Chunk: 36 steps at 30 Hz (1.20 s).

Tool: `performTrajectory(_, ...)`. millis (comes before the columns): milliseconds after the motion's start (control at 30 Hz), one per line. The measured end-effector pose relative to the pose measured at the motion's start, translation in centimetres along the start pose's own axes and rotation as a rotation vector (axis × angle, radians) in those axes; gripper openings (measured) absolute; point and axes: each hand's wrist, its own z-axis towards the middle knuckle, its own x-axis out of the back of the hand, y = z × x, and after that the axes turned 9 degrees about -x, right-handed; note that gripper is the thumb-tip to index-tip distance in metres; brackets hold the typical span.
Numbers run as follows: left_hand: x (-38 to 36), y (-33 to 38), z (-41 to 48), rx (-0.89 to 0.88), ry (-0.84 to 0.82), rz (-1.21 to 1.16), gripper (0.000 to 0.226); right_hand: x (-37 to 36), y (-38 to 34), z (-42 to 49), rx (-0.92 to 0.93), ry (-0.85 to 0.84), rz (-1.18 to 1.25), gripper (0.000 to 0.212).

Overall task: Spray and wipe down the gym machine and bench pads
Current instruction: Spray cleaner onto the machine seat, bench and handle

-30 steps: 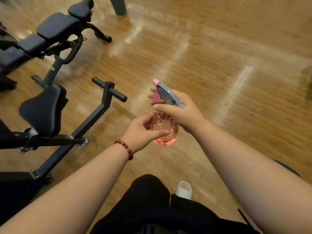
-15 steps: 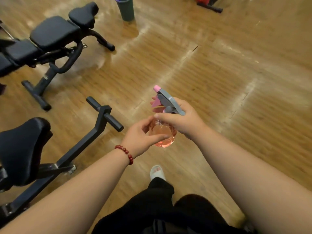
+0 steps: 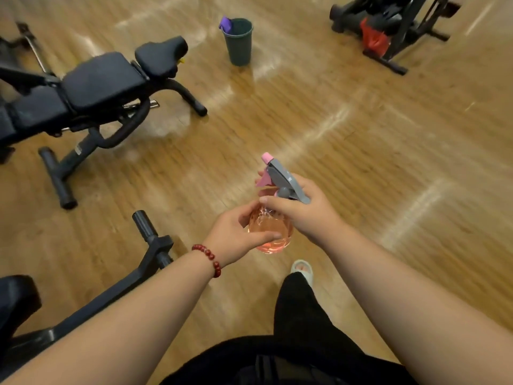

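Observation:
A clear pink spray bottle with a grey trigger head and pink nozzle is in front of me, above the wooden floor. My right hand grips its neck just under the grey head. My left hand cups the round body from the left, fingers curled around it. A black padded bench with a separate head pad stands at the upper left. A purple cloth hangs over the rim of a dark green bucket at the top centre.
A black machine frame with a round handle reaches in from the lower left, next to a black seat pad. Another black machine with a red part stands at the top right. My leg and a pale slipper are below the bottle.
The view has swung up and forward: the bench and near frame slid down and left, and the bucket and far machine came into view. Both hands keep their hold on the bottle.

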Motion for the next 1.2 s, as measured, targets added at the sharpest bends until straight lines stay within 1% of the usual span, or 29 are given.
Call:
performTrajectory(67,0.2,0.8,4.9,0.032,0.036,-0.030,0.065,2.1,-1.9,4.8,0.005,-0.039,-0.030,0.030)
performTrajectory(267,2.0,3.1,18.4,0.071,0.089,-0.071,0.066,7.2,-8.0,18.0,0.032,-0.141,-0.134,0.024)
performTrajectory(367,4.2,3.6,25.0,0.076,0.096,-0.084,0.069,8.5,-10.1,24.9,0.006,-0.129,-0.137,0.024)
performTrajectory(467,7.1,3.6,32.2,0.056,0.111,-0.087,0.067,9.2,-12.4,32.5,0.003,-0.099,-0.157,0.036)
performTrajectory(600,12.3,3.7,42.0,0.032,0.096,-0.044,0.069,9.3,-16.4,42.4,0.038,-0.097,-0.130,0.024)
performTrajectory(767,18.7,4.5,53.4,0.016,0.043,0.035,0.074,9.6,-21.2,53.6,0.018,-0.081,-0.113,0.031)
performTrajectory(833,20.5,4.9,57.6,0.014,0.038,0.036,0.072,10.1,-22.8,57.9,0.008,-0.080,-0.126,0.032)
performTrajectory(1033,24.0,5.4,71.0,0.047,0.083,0.028,0.068,13.6,-27.3,71.3,-0.016,-0.125,-0.128,0.026)
performTrajectory(1200,25.5,6.8,83.7,0.103,0.170,0.010,0.071,18.5,-31.6,83.7,-0.022,-0.220,-0.171,0.027)
